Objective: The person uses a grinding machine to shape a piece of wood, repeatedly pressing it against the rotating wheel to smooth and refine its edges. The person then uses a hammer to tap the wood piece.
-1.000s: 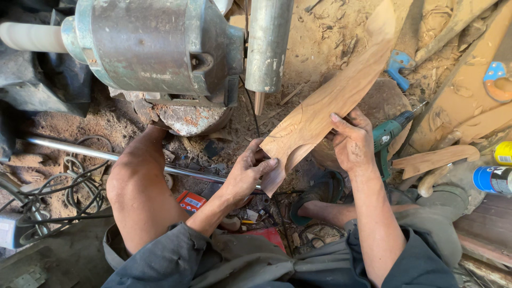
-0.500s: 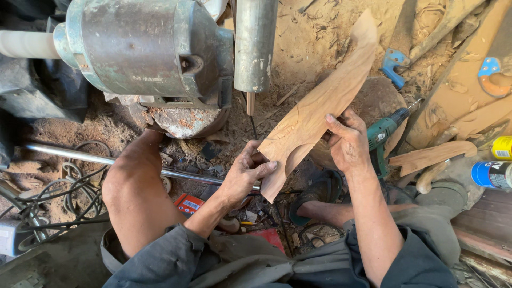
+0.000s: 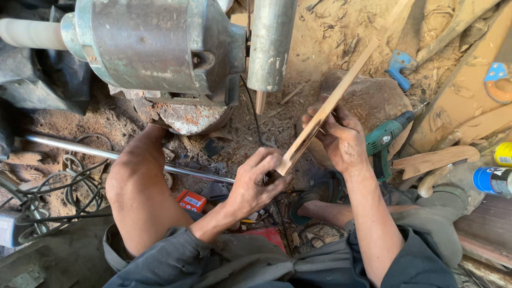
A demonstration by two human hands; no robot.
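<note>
Your left hand pinches the near end of the wooden slat while your right hand wraps its middle, edge up (steadied both ends), below the spindle bit.

Head-worn view, steeply down, close

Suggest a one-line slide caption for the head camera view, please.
Both hands, left hand and right hand, hold a wooden piece edge-on below a motor-driven spindle.
</note>
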